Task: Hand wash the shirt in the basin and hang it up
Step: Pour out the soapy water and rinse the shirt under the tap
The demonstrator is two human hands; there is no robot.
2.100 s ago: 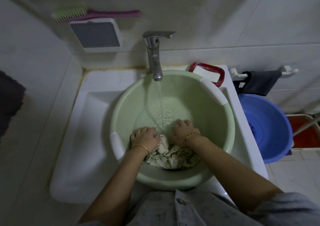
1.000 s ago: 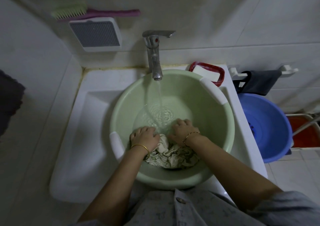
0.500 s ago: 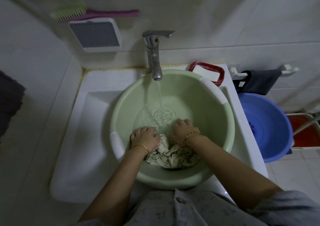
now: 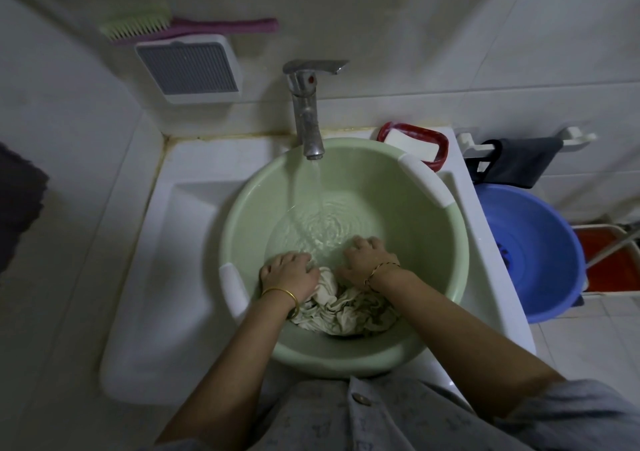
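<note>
At lower centre, the crumpled shirt lies in the green basin, which sits in the white sink under a running faucet. The left hand and right hand grip its upper edge, fingers curled. A red soap dish sits just beside the green basin's upper right rim. A blue basin stands at right, and a brush hangs at upper left.

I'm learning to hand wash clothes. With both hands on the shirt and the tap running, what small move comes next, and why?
Probably push the bunched shirt forward under the stream. The left hand and right hand grip its far edge, yet most cloth lies heaped against the near wall of the green basin, short of where water from the tap lands.
</note>
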